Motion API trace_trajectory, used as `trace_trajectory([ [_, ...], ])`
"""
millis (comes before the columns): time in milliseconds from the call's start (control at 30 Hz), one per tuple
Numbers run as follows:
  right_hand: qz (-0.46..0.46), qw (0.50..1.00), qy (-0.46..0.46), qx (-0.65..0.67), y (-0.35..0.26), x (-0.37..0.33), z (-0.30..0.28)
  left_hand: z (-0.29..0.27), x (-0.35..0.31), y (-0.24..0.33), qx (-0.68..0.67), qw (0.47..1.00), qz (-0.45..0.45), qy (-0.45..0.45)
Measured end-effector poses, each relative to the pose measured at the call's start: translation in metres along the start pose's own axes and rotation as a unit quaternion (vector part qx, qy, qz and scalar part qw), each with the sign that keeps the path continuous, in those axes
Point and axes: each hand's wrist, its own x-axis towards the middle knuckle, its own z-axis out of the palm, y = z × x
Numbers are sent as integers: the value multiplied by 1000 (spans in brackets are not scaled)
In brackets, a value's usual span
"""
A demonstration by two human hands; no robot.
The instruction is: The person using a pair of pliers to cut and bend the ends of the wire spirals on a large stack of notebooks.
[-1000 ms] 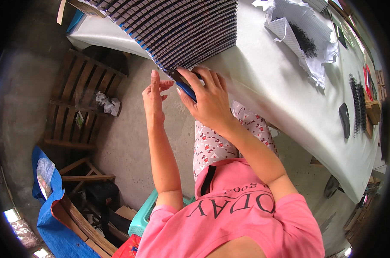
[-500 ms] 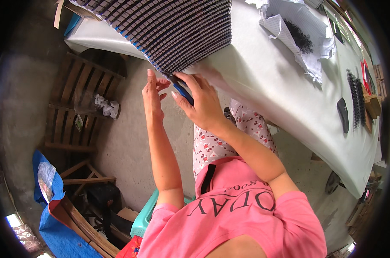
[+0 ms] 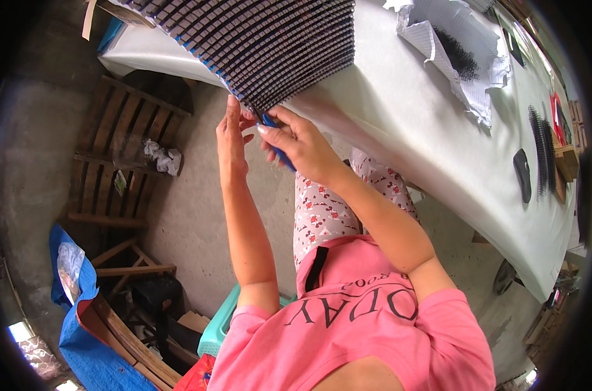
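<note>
Counting from here, I make it two bare hands, the left hand (image 3: 233, 140) and the right hand (image 3: 307, 146), one blue-handled tool (image 3: 284, 158) and one gridded panel (image 3: 270, 49). On the white-covered table (image 3: 387, 98) sits one torn white paper (image 3: 433, 45) bearing a dark curly heap (image 3: 458, 57); one wooden pallet (image 3: 107, 220) and one teal stool (image 3: 212, 335) are to the person's left. The right fingers wrap the tool's handles, partly hiding them, its head at the panel's near corner. The left fingers are by that corner too; whether they're pinching it, I can't tell.
</note>
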Motion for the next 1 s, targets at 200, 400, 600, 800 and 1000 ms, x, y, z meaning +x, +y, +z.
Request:
trace_trajectory([
  [200, -213, 872, 172, -406, -2, -10, 6, -5, 0, 11, -36, 999, 36, 18],
  [400, -257, 815, 185, -484, -7, 1, 5, 4, 9, 19, -92, 993, 61, -36],
  [600, -239, 862, 158, -418, 2, 5, 8, 13, 15, 12, -162, 981, 62, -86],
  [800, 45, 988, -33, 143, 1, 2, 15, 3, 33, -10, -174, 977, 41, -120],
  [1000, -241, 874, 193, -376, 3, -5, 9, 12, 14, 12, -174, 980, 53, -77],
])
